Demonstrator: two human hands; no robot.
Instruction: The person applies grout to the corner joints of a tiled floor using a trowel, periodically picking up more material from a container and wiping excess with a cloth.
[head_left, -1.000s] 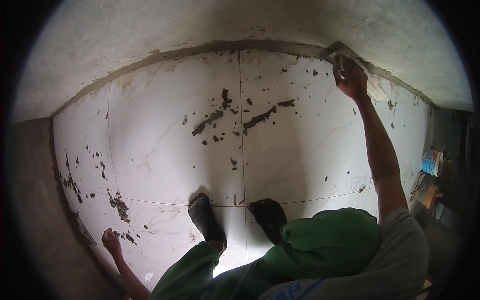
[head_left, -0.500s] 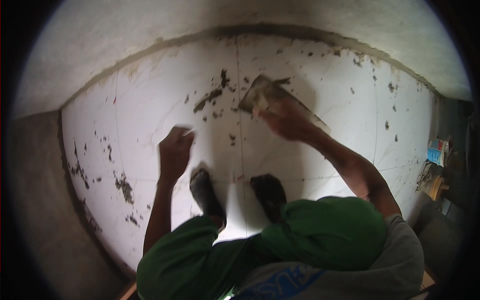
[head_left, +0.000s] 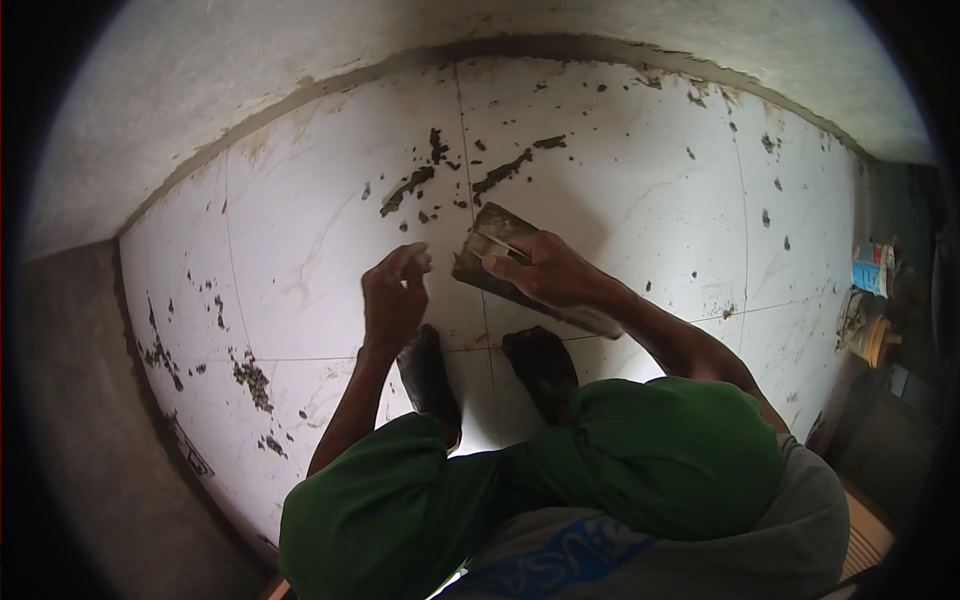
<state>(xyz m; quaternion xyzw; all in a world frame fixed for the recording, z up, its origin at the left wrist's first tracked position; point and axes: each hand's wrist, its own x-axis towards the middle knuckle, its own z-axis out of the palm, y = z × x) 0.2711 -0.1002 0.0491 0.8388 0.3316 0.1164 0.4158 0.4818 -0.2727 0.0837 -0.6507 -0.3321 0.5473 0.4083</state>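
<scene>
Two bare hands work low over the white tiled floor [head_left: 330, 235] in my head view. On my right hand [head_left: 560, 272] the fingers are closed round the handle of a flat rectangular trowel [head_left: 497, 222], thumb along the near side; its dull, smeared blade slants from upper left to lower right, ahead of my right foot [head_left: 540, 368]. I cannot tell whether the blade touches the tile. My left hand [head_left: 390, 305] is just beside the trowel, to its left and apart from it, above and beyond my left foot [head_left: 430, 380]. Its fingers are half curled, the tips bent in toward the thumb with a small gap showing; I cannot tell whether something small is pinched there. Past the trowel I see dark clumps [head_left: 408, 190] scattered on the tiles, reaching toward the curved grey wall base [head_left: 540, 47].
</scene>
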